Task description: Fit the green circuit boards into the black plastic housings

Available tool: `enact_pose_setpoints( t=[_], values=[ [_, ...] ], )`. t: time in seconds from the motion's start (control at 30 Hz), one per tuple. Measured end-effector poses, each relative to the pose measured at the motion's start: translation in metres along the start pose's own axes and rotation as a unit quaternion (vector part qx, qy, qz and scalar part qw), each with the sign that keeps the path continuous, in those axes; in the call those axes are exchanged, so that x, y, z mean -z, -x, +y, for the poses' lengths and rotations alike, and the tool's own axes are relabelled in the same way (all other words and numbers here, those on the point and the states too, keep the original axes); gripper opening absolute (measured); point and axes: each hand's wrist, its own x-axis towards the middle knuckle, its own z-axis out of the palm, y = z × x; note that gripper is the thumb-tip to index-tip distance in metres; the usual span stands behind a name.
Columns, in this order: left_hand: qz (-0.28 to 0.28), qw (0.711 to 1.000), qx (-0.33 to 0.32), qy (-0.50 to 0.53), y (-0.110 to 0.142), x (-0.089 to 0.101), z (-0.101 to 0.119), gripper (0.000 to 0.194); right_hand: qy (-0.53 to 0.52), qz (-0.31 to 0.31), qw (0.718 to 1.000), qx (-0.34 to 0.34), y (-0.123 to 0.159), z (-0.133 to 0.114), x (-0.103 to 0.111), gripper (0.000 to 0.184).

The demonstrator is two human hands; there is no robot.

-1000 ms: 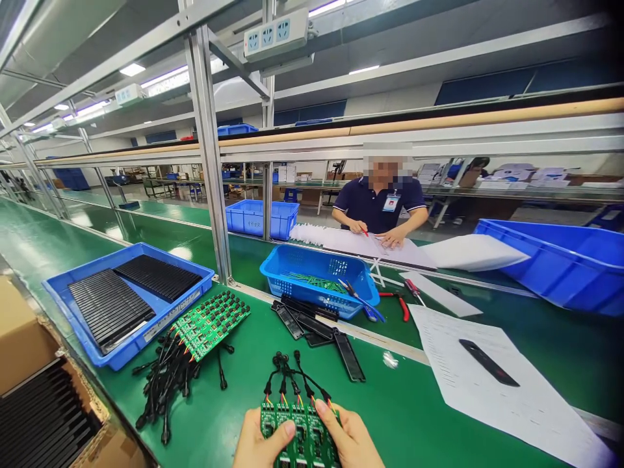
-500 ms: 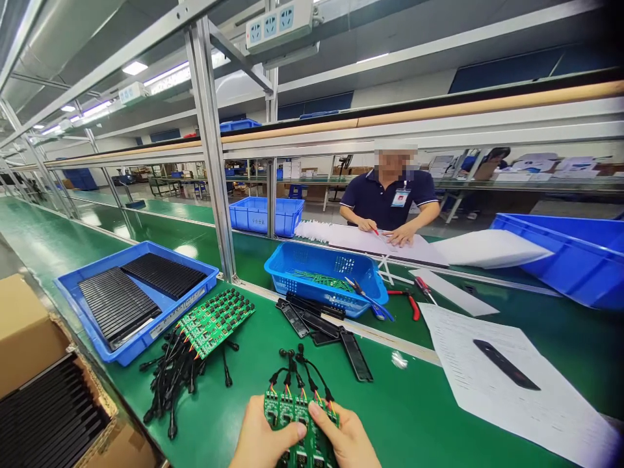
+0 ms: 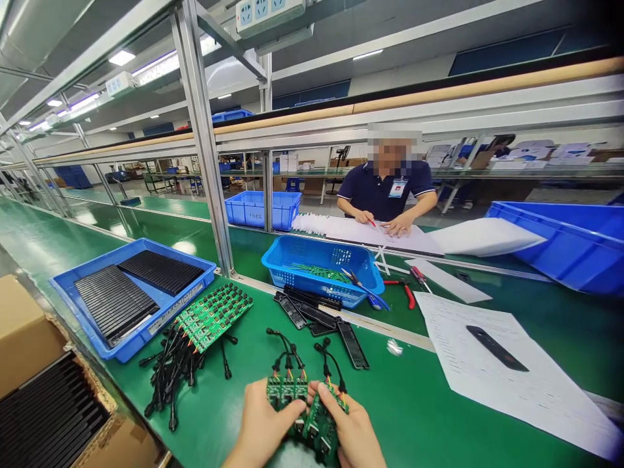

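My left hand (image 3: 263,419) grips a strip of joined green circuit boards (image 3: 287,388), its thumb across the front. In my right hand (image 3: 355,429) is a second, smaller circuit board piece (image 3: 319,421), tilted away from the first with a gap at the top. Short black cables with plugs (image 3: 288,348) trail from the upper edges of both pieces over the green bench. To the left, a larger stack of circuit boards (image 3: 214,317) lies with its black cables (image 3: 170,370) bunched below. The lower ends of the held boards are partly hidden by my fingers.
A blue tray of black casings (image 3: 210,276) stands at left, above a cardboard box (image 3: 29,312). Ahead are loose black covers (image 3: 353,344), a blue basket (image 3: 277,276), red-handled pliers (image 3: 409,298), and paper (image 3: 453,364). A co-worker (image 3: 387,182) sits across the bench.
The circuit board panel between my hands has come apart into two pieces. My right hand has tilted its piece to the right, and the cables have parted into two groups.
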Motion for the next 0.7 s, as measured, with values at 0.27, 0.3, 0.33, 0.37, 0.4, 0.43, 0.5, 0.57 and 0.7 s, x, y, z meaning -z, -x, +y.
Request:
enact_pose_setpoints(
  t=[0.27, 0.3, 0.33, 0.37, 0.4, 0.43, 0.5, 0.57, 0.7],
  values=[
    [-0.094, 0.995, 0.011, 0.04, -0.005, 0.005, 0.005, 0.034, -0.023, -0.023, 0.999, 0.002, 0.007, -0.003, -0.012, 0.045],
    [-0.097, 0.995, 0.016, 0.032, -0.004, 0.004, 0.003, 0.032, -0.016, -0.019, 1.0, 0.012, 0.007, -0.002, -0.011, 0.044],
    [-0.096, 0.995, 0.023, 0.016, -0.003, 0.004, 0.001, 0.029, -0.009, -0.014, 1.0, 0.021, 0.006, -0.002, -0.01, 0.044],
    [-0.09, 0.995, 0.029, -0.008, -0.002, 0.003, -0.001, 0.025, -0.001, -0.01, 1.0, 0.03, 0.006, -0.001, -0.008, 0.043],
    [-0.079, 0.996, 0.034, -0.038, -0.001, 0.002, -0.002, 0.021, 0.007, -0.005, 0.999, 0.037, 0.005, 0.0, -0.006, 0.043],
    [-0.065, 0.995, 0.037, -0.069, 0.001, 0.0, -0.003, 0.017, 0.014, -0.001, 0.999, 0.041, 0.005, 0.001, -0.004, 0.044],
    [-0.037, 0.99, 0.035, -0.131, 0.004, -0.005, -0.004, 0.011, 0.024, 0.012, 0.999, 0.044, 0.003, 0.002, -0.001, 0.045],
    [-0.016, 0.983, 0.021, -0.182, 0.006, -0.009, -0.003, 0.011, 0.026, 0.026, 0.998, 0.041, 0.002, 0.003, 0.001, 0.046],
    [-0.037, 0.987, 0.006, -0.154, 0.002, -0.008, 0.004, 0.008, 0.001, 0.015, 1.0, 0.019, 0.002, -0.001, -0.001, 0.045]
  ],
)
